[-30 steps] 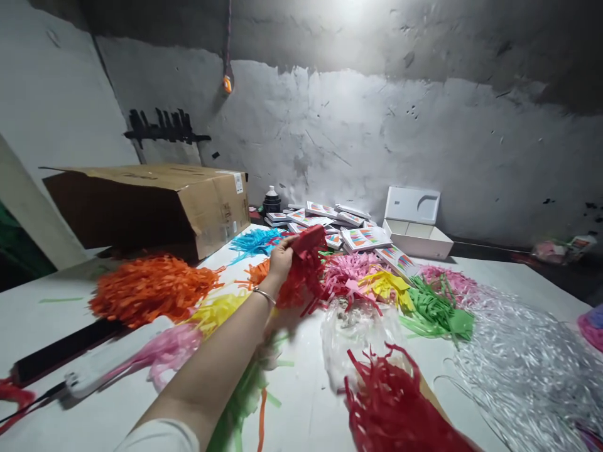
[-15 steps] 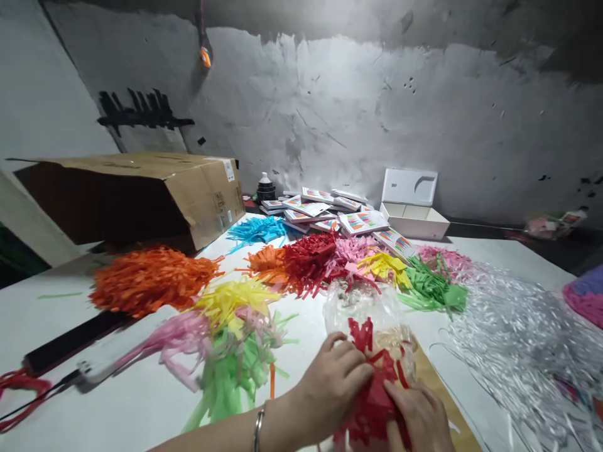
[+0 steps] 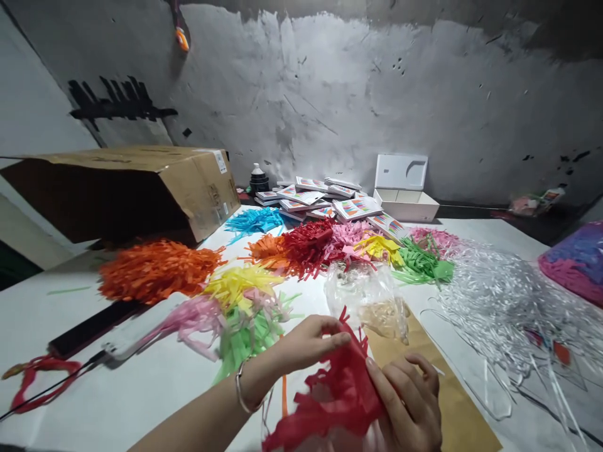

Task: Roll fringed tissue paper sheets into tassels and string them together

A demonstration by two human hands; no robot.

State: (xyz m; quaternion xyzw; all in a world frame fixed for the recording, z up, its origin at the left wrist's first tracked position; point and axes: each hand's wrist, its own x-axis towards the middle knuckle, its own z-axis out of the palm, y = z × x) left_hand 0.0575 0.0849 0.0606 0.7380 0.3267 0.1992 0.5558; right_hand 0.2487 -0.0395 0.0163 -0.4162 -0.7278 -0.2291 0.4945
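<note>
Red fringed tissue paper (image 3: 346, 395) hangs between my two hands at the front of the table, spread out with its cut strips trailing to the left. My left hand (image 3: 313, 339) pinches its upper edge between thumb and fingers; a silver bangle circles that wrist. On the paper's right edge, my right hand (image 3: 407, 402) grips with thumb and fingers. Beneath and to the right lies a brown paper sheet (image 3: 443, 376). A clear plastic bag (image 3: 360, 289) with tan contents sits just beyond the paper.
Fringe piles in orange (image 3: 160, 271), yellow (image 3: 242, 285), green (image 3: 245, 336) and dark red (image 3: 308, 245) cover the middle. Silvery strips (image 3: 504, 295) spread at right. Behind stand a cardboard box (image 3: 202, 194), stacked printed packs (image 3: 311, 194) and an open white box (image 3: 407, 207). A power strip (image 3: 136, 336) lies left.
The red paper has been opened out wider toward the lower left. My left hand has moved left and up slightly, and my right hand has turned, still on the paper. The view has shifted.
</note>
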